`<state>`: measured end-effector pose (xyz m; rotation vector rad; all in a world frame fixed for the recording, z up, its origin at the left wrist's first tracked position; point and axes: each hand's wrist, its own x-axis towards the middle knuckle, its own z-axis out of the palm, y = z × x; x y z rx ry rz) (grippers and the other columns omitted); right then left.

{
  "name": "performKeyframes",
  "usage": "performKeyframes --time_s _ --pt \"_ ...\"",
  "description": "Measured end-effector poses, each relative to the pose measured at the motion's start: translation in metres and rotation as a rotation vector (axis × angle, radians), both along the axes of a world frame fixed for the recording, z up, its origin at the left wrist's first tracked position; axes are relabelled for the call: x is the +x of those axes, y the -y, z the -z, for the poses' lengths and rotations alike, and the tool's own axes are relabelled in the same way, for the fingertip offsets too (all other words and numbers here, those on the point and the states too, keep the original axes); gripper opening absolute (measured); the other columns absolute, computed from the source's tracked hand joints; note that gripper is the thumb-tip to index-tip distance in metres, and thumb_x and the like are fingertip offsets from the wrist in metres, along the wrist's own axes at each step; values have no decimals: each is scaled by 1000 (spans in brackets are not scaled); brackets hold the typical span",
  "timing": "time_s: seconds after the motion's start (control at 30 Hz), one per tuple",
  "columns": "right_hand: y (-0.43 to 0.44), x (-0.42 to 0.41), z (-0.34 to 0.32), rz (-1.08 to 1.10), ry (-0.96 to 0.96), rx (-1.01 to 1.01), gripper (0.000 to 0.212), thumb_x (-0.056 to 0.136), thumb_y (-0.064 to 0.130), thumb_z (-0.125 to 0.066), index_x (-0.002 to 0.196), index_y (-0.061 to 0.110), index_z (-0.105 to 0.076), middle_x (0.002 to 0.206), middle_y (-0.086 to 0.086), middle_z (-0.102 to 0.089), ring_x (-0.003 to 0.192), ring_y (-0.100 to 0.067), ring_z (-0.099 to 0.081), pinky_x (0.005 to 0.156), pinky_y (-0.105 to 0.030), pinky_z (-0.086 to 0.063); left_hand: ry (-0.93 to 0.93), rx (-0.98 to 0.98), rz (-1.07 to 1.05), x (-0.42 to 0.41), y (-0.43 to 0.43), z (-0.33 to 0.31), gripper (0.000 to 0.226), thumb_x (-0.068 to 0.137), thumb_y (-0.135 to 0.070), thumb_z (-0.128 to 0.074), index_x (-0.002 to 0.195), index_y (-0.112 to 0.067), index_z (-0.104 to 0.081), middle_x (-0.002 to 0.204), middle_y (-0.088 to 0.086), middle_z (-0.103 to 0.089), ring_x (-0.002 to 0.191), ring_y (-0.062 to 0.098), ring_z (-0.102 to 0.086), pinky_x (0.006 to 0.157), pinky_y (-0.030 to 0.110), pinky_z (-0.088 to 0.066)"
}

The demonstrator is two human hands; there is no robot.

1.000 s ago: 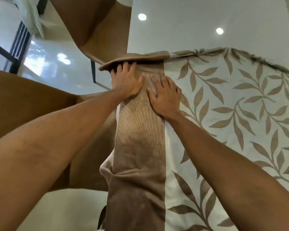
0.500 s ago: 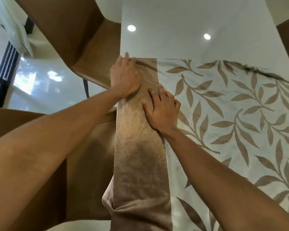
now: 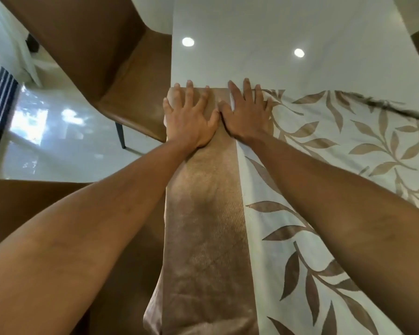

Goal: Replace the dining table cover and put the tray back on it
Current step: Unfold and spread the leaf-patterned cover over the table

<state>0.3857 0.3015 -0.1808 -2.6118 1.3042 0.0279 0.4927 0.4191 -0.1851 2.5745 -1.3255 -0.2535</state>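
Observation:
A table cover lies over the near part of a white dining table. It is cream with brown leaf prints and has a plain brown band along its left side. My left hand lies flat with spread fingers on the far end of the brown band, at the table's left edge. Beside it, thumbs almost touching, my right hand presses flat where the band meets the leaf print. The cover's far edge on the right is still rumpled. No tray is in view.
A brown chair stands at the table's left side beyond my hands, and another brown chair sits close at the lower left. A shiny pale floor lies between them. Ceiling lights reflect on the bare tabletop.
Both hands have slid away from me along the brown band, flattening its folded far end. The right hand has drawn level with the left.

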Motion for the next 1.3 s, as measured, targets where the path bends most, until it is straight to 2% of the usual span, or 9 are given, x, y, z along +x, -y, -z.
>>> performKeyframes --time_s 0.13,0.3,0.5,0.7,0.8,0.97,1.1,1.2,1.3 --pt "18 6 1 -7 19 9 72 98 69 -26 162 39 -10 171 -1 0 157 -29 5 123 -59 7 20 30 35 11 12 1 76 93 -75 -7 159 -37 -8 168 7 0 153 36 5 121 60 -3" --pt "8 -33 -2 -112 375 22 57 103 45 -42 156 25 -37 166 -5 -29 155 -26 -19 124 -55 -17 43 57 66 13 16 3 82 90 -80 -6 159 -37 -2 168 7 6 153 36 7 121 60 2" --pt "16 -113 6 -14 206 -88 59 103 53 -29 152 23 -41 161 -2 -38 151 -24 -30 121 -62 -12 141 99 51 4 19 -3 72 97 -67 -4 159 -31 -1 168 9 3 153 40 2 119 64 3" --pt "75 -114 0 -129 33 -19 62 103 50 -38 160 30 -22 169 3 -15 156 -23 -9 120 -66 -5 -55 -3 17 -132 105 -26 58 102 -48 -21 159 -35 -13 168 3 -3 154 32 3 117 66 7" --pt "116 -138 0 -192 79 -20 60 104 47 -39 159 31 -24 169 2 -17 156 -24 -12 124 -56 -8 -169 58 -103 -162 144 -22 59 101 -56 -15 158 -40 -11 169 0 1 154 31 7 111 73 14" --pt "232 -227 6 -196 96 -95 55 106 49 -27 157 29 -33 167 -5 -24 153 -29 -22 124 -51 -15 -35 152 -164 -170 156 -10 76 90 -80 -6 157 -44 1 168 -3 10 153 34 13 108 73 14" --pt "286 -274 -2 -188 151 -111 50 107 40 -31 152 19 -43 160 -11 -38 147 -30 -34 121 -51 -19 22 196 -234 -159 147 -14 74 89 -81 -9 156 -48 0 168 -7 7 154 31 9 111 74 7" --pt "287 -332 -6 -209 315 -210 45 100 33 -46 140 15 -56 142 -10 -58 130 -29 -53 114 -50 -33 47 260 -251 -169 156 -13 68 93 -76 -8 155 -49 2 168 -8 7 154 30 7 112 74 4" --pt "280 -387 2 -233 315 -208 47 98 44 -48 137 21 -58 144 -7 -57 127 -28 -55 110 -48 -41 99 294 -294 -184 168 -22 63 97 -66 -6 156 -46 1 168 -4 5 154 31 4 114 73 3"
